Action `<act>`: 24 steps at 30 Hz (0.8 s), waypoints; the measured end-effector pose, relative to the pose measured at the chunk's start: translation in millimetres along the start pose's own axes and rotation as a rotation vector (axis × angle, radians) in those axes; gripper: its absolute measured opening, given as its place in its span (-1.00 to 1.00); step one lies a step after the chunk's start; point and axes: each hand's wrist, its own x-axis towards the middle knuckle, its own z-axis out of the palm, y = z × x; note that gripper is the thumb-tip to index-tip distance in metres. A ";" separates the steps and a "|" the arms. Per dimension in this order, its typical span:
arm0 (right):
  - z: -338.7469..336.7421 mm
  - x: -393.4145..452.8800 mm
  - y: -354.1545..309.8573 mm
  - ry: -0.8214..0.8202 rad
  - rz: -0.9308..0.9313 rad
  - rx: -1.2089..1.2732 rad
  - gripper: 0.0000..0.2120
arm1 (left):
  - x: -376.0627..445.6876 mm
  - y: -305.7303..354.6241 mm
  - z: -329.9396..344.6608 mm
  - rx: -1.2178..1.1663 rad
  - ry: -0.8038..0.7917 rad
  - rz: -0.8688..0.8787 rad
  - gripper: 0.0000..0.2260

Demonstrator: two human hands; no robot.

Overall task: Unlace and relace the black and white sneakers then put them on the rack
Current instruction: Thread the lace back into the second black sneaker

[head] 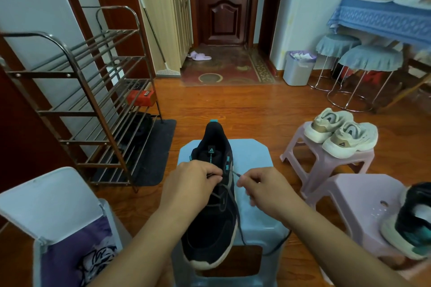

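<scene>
A black sneaker (213, 202) lies on a pale blue stool (254, 196) in the near middle of the scene, its toe near and its heel far. The left hand (193, 182) rests on the upper eyelets with its fingers curled, pinching a dark lace (236, 207). The right hand (261, 186), just right of the shoe, pinches the lace end between thumb and forefinger, the other fingers curled in. The loose lace trails down the shoe's right side and over the stool's near edge. At the near right, a second dark sneaker (412, 221) sits on a pink stool (363, 202). Farther right, 2 cream sneakers (340, 133) sit on another pink stool (321, 158). A metal shoe rack (93, 100) stands to the left.
</scene>
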 end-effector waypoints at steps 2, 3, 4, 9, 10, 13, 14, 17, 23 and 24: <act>2.1 1.0 1.7 0.014 -0.018 0.022 -0.77 | -1.2 0.5 2.1 0.016 0.022 0.001 -0.86; 3.1 1.0 1.4 0.032 -0.043 0.004 -0.78 | -1.4 0.9 2.8 0.023 0.027 0.001 -0.86; 4.2 1.6 1.5 0.056 -0.071 -0.029 -0.79 | -1.7 1.4 3.1 0.028 0.027 0.002 -0.86; 11.1 4.7 3.9 0.123 -0.161 -0.277 -0.77 | -3.0 3.1 0.9 0.047 0.021 0.023 -0.86; 12.7 5.5 4.2 0.133 -0.174 -0.291 -0.78 | -3.0 3.0 0.9 0.045 0.018 0.029 -0.86; 14.3 7.1 3.8 0.143 -0.202 -0.298 -0.81 | -2.4 1.4 1.4 0.025 -0.003 0.029 -0.85; 13.8 7.0 3.6 0.134 -0.219 -0.313 -0.82 | -2.3 0.8 1.7 0.022 -0.005 0.030 -0.85; 9.4 7.0 3.2 0.106 -0.320 -0.411 -0.82 | -2.1 -0.4 2.9 0.023 0.000 0.048 -0.83; 0.5 18.1 -4.1 0.095 -0.458 -0.537 -0.77 | -2.7 0.6 4.3 0.060 0.020 0.086 -0.82; -0.8 19.5 -6.2 0.078 -0.408 -0.468 -0.78 | -2.8 1.0 4.4 0.050 0.019 0.086 -0.82</act>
